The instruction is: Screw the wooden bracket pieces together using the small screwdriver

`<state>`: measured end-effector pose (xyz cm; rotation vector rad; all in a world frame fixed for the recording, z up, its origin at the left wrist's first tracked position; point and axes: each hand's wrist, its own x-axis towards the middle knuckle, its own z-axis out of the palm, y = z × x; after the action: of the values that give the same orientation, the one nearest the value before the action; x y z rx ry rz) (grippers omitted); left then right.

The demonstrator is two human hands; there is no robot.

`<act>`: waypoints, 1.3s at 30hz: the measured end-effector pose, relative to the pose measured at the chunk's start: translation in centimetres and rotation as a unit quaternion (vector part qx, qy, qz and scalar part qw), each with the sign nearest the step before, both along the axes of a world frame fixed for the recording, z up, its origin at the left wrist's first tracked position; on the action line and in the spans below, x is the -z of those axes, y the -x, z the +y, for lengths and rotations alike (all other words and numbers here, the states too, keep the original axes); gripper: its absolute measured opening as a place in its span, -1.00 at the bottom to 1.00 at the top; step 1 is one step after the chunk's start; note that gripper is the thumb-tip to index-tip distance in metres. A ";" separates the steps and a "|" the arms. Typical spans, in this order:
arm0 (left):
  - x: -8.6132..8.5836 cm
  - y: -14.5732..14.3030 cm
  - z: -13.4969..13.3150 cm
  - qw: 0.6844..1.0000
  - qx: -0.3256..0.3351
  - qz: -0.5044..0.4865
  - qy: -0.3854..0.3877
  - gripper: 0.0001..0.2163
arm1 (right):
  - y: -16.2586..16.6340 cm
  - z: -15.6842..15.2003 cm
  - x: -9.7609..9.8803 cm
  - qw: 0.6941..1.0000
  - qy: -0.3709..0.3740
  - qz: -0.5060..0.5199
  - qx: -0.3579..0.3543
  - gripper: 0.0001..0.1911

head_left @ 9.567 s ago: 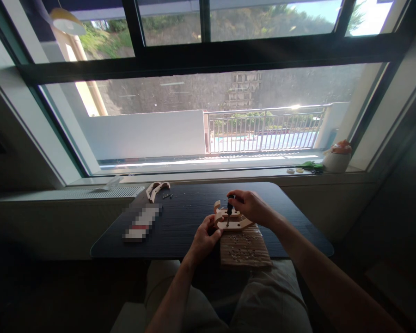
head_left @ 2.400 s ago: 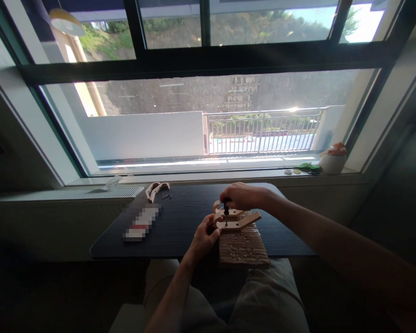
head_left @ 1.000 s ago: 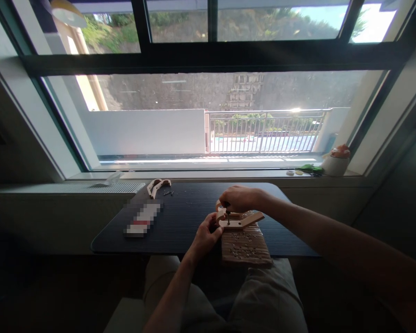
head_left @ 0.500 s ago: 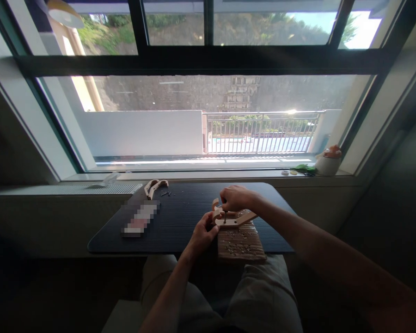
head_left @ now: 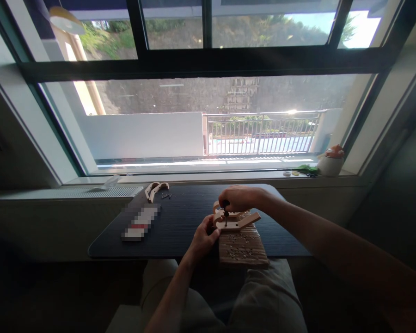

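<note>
My right hand [head_left: 240, 198] is closed around the dark handle of a screwdriver [head_left: 226, 214], held upright. Its shaft points down at a hole in a pale, bent wooden bracket [head_left: 231, 225]. That bracket lies across a brown, ridged wooden board [head_left: 244, 249] dotted with small marks or holes. Just behind it sits a second similar wooden piece [head_left: 216, 205], partly hidden by my hand. From the left, my left hand [head_left: 205, 235] grips the bracket's curved end, fingers behind and thumb in front at the board's edge.
Two loose curved wooden pieces [head_left: 156, 188] lie at the table's far left, beside several small screws [head_left: 166, 196]. A blurred-out flat item [head_left: 140, 224] lies nearer me on the dark table [head_left: 183, 203]. A white pot [head_left: 330, 165] stands on the windowsill.
My right wrist and forearm have turned, and more of the screwdriver handle and the bracket's right arm now show. My left hand keeps its grip. The view has shifted slightly.
</note>
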<state>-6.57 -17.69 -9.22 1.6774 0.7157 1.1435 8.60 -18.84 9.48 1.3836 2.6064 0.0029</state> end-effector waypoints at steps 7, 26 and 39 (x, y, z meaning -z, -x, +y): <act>0.2 -0.1 0.1 1.000 -0.002 -0.002 0.001 -0.63 | 0.2 -0.1 1.0 0.999 -0.032 0.005 -0.030 -0.73; 0.0 -0.1 0.0 1.000 -0.007 0.003 0.003 -0.63 | 2.0 -0.2 2.4 0.991 -0.089 0.010 0.100 -0.69; 0.5 -0.1 0.3 1.000 -0.003 0.002 0.002 -0.63 | -0.3 -0.1 0.3 0.999 -0.049 0.011 -0.005 -0.75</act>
<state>-6.49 -17.43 -9.69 1.6758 0.7255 1.1425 8.88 -18.94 9.21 1.4104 2.6643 0.1191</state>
